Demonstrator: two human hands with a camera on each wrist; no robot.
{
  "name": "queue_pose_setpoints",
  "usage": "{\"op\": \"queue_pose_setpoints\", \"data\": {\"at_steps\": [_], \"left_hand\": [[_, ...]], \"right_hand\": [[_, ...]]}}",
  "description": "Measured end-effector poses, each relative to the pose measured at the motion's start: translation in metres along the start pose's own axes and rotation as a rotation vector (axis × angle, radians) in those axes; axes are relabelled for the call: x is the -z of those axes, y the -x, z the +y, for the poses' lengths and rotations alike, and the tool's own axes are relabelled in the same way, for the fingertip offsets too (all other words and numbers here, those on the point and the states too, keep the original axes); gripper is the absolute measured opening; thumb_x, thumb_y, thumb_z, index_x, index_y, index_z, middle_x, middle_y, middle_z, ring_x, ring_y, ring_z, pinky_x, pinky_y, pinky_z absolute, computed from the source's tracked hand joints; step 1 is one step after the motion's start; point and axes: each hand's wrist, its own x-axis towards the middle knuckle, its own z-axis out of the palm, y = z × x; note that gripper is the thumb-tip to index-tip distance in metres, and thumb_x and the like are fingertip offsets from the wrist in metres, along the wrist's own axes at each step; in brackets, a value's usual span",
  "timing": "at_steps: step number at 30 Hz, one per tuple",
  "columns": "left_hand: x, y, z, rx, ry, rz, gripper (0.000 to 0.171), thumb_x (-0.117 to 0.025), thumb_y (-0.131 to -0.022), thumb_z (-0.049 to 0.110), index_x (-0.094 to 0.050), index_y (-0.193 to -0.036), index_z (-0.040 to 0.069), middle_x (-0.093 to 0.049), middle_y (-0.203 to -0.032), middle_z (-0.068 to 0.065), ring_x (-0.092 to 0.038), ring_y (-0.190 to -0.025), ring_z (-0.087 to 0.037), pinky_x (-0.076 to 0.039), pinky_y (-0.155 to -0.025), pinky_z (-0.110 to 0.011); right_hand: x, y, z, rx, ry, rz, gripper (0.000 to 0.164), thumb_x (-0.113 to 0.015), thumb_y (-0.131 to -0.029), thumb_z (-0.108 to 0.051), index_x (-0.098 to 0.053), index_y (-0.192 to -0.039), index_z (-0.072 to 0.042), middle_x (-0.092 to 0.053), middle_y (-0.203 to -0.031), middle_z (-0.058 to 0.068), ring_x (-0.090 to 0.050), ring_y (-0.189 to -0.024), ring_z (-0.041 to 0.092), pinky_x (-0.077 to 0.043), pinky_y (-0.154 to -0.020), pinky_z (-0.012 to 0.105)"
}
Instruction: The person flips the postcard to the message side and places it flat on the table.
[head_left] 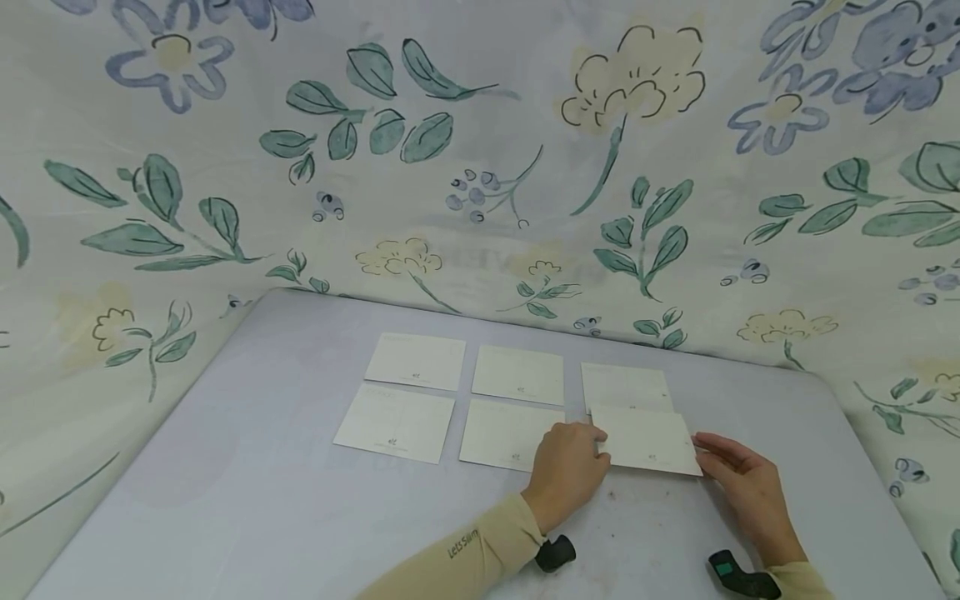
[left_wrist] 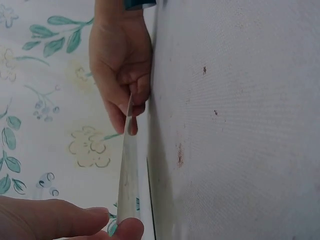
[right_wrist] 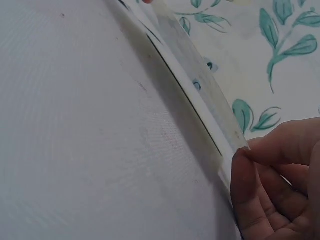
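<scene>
A cream card with a small printed mark is held a little above the table, overlapping the lower part of the back-right card. My left hand pinches its left end; in the left wrist view, the left thumb and a finger meet on that end. On the far end, the right hand pinches the corner between thumb and fingers, as the right wrist view shows with the fingers. The left hand partly covers the front-middle card.
Further cream cards lie flat to the left: a back-middle card, a back-left card and a front-left card. All rest on a pale table. Behind it hangs a floral cloth. Small reddish specks mark the tabletop near the hands.
</scene>
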Motion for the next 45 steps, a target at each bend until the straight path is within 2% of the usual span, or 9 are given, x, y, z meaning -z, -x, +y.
{"op": "queue_pose_setpoints", "data": {"at_steps": [7,20,29,35,37,39,42,44,45], "left_hand": [[0.0020,0.0007,0.0016,0.009,-0.069,0.010,0.016,-0.070,-0.078,0.012,-0.074,-0.093,0.008,-0.064,-0.059,0.002,-0.029,-0.035,0.002,-0.027,-0.034,-0.017],[0.0020,0.0021,0.0004,0.019,-0.119,-0.010,0.014,-0.070,-0.078,0.015,-0.075,-0.090,0.010,-0.061,-0.055,0.004,-0.029,-0.036,0.000,-0.028,-0.034,-0.017],[0.0020,0.0035,-0.0006,0.015,-0.146,-0.026,0.013,-0.072,-0.076,0.016,-0.075,-0.087,0.010,-0.070,-0.070,0.002,-0.055,-0.050,-0.005,-0.038,-0.042,-0.017],[0.0023,0.0049,-0.0004,0.015,-0.184,-0.034,0.013,-0.073,-0.075,0.018,-0.075,-0.086,0.012,-0.070,-0.071,0.003,-0.063,-0.058,-0.011,-0.042,-0.045,-0.019],[0.0020,0.0051,-0.0004,0.005,-0.200,-0.029,0.013,-0.074,-0.074,0.019,-0.075,-0.085,0.012,-0.070,-0.070,0.003,-0.063,-0.058,-0.011,-0.042,-0.044,-0.019],[0.0015,0.0051,-0.0007,-0.010,-0.214,-0.038,0.008,-0.073,-0.075,0.018,-0.072,-0.071,0.010,-0.063,-0.058,0.006,-0.054,-0.047,-0.005,-0.035,-0.038,-0.018],[0.0004,0.0059,-0.0008,-0.046,-0.254,-0.039,0.030,-0.072,-0.075,0.017,-0.056,-0.050,0.012,-0.043,-0.042,0.009,-0.033,-0.037,-0.001,-0.024,-0.032,-0.017],[0.0004,0.0063,-0.0005,-0.063,-0.269,-0.042,0.043,-0.071,-0.075,0.016,-0.042,-0.044,0.016,-0.027,-0.039,0.009,-0.021,-0.036,-0.002,-0.017,-0.030,-0.017],[0.0006,0.0064,-0.0002,-0.072,-0.279,-0.036,0.044,-0.072,-0.075,0.016,-0.040,-0.044,0.017,-0.026,-0.039,0.010,-0.020,-0.036,-0.002,-0.017,-0.029,-0.016]], "right_hand": [[-0.0035,-0.0004,-0.0019,0.012,0.167,0.012,0.035,-0.063,-0.088,-0.021,-0.060,-0.120,-0.009,-0.061,-0.118,0.008,-0.056,-0.087,-0.002,-0.048,-0.070,0.013],[-0.0018,0.0020,-0.0007,0.128,0.221,-0.035,0.033,-0.064,-0.087,-0.018,-0.060,-0.118,-0.007,-0.063,-0.113,0.010,-0.056,-0.086,-0.002,-0.046,-0.070,0.012],[-0.0003,0.0019,-0.0039,0.091,0.286,-0.084,0.035,-0.065,-0.084,-0.014,-0.060,-0.118,-0.007,-0.065,-0.109,0.009,-0.057,-0.086,0.005,-0.048,-0.069,0.016],[0.0002,0.0032,-0.0079,0.099,0.323,-0.108,0.036,-0.066,-0.082,-0.011,-0.061,-0.117,-0.005,-0.065,-0.107,0.011,-0.058,-0.084,0.008,-0.049,-0.068,0.018],[-0.0001,0.0035,-0.0082,0.112,0.335,-0.107,0.036,-0.066,-0.081,-0.010,-0.061,-0.116,-0.004,-0.066,-0.106,0.011,-0.058,-0.082,0.008,-0.049,-0.067,0.019],[-0.0007,0.0036,-0.0087,0.116,0.345,-0.101,0.036,-0.067,-0.080,-0.010,-0.062,-0.116,-0.005,-0.066,-0.105,0.011,-0.058,-0.081,0.009,-0.049,-0.066,0.020],[-0.0023,0.0034,-0.0097,0.108,0.362,-0.094,0.037,-0.068,-0.079,-0.010,-0.062,-0.115,-0.004,-0.066,-0.104,0.011,-0.059,-0.079,0.011,-0.049,-0.064,0.020],[-0.0031,0.0032,-0.0103,0.097,0.365,-0.094,0.037,-0.069,-0.079,-0.009,-0.062,-0.115,-0.004,-0.066,-0.103,0.011,-0.060,-0.079,0.013,-0.049,-0.063,0.020],[-0.0035,0.0030,-0.0104,0.092,0.365,-0.095,0.038,-0.069,-0.079,-0.008,-0.062,-0.115,-0.004,-0.066,-0.103,0.012,-0.060,-0.078,0.013,-0.049,-0.063,0.020]]}}
